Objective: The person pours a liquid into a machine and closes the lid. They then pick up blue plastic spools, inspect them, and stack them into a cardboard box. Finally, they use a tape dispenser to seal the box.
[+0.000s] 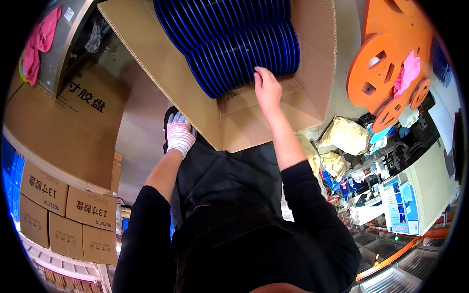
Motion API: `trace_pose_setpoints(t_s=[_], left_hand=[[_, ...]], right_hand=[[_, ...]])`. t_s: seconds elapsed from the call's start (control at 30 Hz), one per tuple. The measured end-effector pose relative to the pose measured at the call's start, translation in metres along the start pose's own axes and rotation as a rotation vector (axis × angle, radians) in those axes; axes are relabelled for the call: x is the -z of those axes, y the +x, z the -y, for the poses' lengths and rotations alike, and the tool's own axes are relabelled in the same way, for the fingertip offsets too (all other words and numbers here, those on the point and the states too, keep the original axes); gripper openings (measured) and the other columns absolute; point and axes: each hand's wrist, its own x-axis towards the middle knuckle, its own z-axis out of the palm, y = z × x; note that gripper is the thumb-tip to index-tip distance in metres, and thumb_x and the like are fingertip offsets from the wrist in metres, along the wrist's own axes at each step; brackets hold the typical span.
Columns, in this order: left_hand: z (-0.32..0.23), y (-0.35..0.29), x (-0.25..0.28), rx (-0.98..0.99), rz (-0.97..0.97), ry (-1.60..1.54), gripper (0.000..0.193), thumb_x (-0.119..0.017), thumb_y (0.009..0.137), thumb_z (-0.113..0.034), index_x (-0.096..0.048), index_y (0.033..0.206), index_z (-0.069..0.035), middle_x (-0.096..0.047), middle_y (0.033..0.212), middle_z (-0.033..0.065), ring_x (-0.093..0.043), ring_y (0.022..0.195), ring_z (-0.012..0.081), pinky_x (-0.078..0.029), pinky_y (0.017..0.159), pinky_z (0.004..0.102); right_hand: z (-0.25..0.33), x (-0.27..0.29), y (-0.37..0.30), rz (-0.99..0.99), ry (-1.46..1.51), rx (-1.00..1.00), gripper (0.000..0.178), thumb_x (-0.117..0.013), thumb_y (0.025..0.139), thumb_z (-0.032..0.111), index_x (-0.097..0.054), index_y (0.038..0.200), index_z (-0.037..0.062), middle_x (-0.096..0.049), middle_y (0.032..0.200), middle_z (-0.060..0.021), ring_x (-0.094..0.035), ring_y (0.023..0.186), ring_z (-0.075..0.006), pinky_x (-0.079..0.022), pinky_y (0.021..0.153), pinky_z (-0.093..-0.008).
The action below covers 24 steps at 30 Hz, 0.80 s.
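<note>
An opened cardboard box (pixel 298 100) stands in front of me with a tightly packed double row of blue plastic reels (pixel 242 61) inside, set on edge. My right hand (pixel 268 90), bare, is inside the box over its near part. Its fingers are loosely bent, the tips at the near edge of the reels; nothing shows in its grasp, and whether it touches a reel is hard to tell. My left hand (pixel 180 134), in a striped glove with grey-blue fingertips, lies with stretched fingers beside the box's near left flap, over my dark-clothed leg.
Large cardboard cartons (pixel 90 205) are stacked at the left, below a metal-edged bench (pixel 49 58) with a pink cloth. An orange machine with round discs (pixel 373 68) stands at the right. Beyond it are yellowish bags (pixel 346 136) and a pale cabinet (pixel 422 185).
</note>
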Motion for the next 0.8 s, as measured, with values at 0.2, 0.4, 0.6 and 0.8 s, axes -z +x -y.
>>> trace_pose_setpoints(t_s=[0.2,0.4,0.6,0.8], left_hand=[[-0.001,0.005,-0.011,0.026,0.031,-0.007,0.052,-0.057,0.085,-0.039,-0.057,0.129,-0.011,-0.054,0.136,0.0141,-0.043,0.132,0.0298,-0.025,0.114,0.0454],[-0.003,0.01,-0.014,0.068,0.092,-0.04,0.052,-0.053,0.087,-0.042,-0.056,0.13,-0.013,-0.053,0.137,0.0131,-0.043,0.133,0.0295,-0.025,0.114,0.0444],[-0.001,0.015,-0.021,0.123,0.132,-0.054,0.05,-0.049,0.088,-0.043,-0.056,0.13,-0.017,-0.053,0.139,0.0062,-0.042,0.133,0.0247,-0.026,0.113,0.0432],[-0.011,0.019,0.001,0.111,0.11,-0.02,0.047,-0.051,0.088,-0.038,-0.057,0.128,-0.015,-0.054,0.137,0.0071,-0.044,0.13,0.0245,-0.029,0.111,0.0429]], right_hand=[[-0.005,-0.024,0.031,0.221,-0.125,-0.114,0.007,-0.063,0.088,0.017,-0.061,0.092,0.0118,-0.069,0.092,-0.0075,-0.067,0.081,-0.0292,-0.054,0.067,-0.0402],[-0.029,-0.021,0.03,-0.002,-0.164,-0.219,0.015,-0.062,0.087,0.018,-0.058,0.101,0.0159,-0.063,0.098,-0.0078,-0.065,0.079,-0.0332,-0.053,0.066,-0.0447],[-0.076,0.004,0.055,-0.119,-0.309,-0.277,0.018,-0.054,0.091,0.017,-0.057,0.109,0.0174,-0.062,0.105,-0.0085,-0.064,0.084,-0.0357,-0.052,0.068,-0.0485],[-0.082,0.007,0.085,0.146,-0.509,-0.289,0.011,-0.051,0.093,0.017,-0.054,0.103,0.0145,-0.061,0.103,-0.0113,-0.066,0.079,-0.0365,-0.053,0.066,-0.0489]])
